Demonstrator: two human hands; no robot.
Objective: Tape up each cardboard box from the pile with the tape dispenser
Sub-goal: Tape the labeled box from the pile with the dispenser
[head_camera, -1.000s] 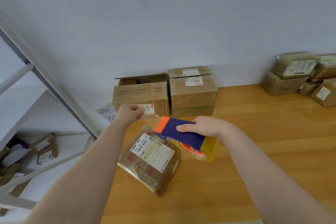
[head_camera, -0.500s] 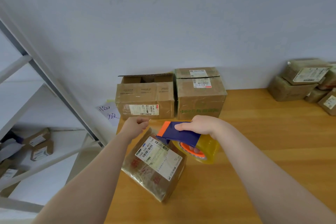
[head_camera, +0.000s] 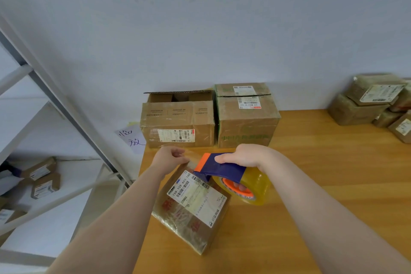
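While the small cardboard box (head_camera: 191, 209) lay askew at the near left of the wooden table (head_camera: 333, 173), wrapped in glossy clear film, its white shipping label (head_camera: 195, 193) read "159 159 A03 160" beside barcodes; the smaller print was too fine to read. The left grip (head_camera: 170, 158) pinched the free end of a clear tape strip (head_camera: 193, 156) at the box's far edge. The right grip (head_camera: 244, 155) was curled round the blue tape dispenser (head_camera: 219, 168), orange at its nose, just above the box's far corner, with fingers showing inside the orange core of the yellowish tape roll (head_camera: 259, 187).

Behind them, against the wall, an open-topped carton (head_camera: 178, 124) with a barcode label touched a closed carton (head_camera: 246, 118) printed in faint green. A handwritten note (head_camera: 132, 138) reading "临放" hung just left of them. Wrapped parcels (head_camera: 367, 100) were stacked at the table's far right, and a metal shelf unit (head_camera: 66, 104) on the left held small labelled boxes (head_camera: 42, 176).
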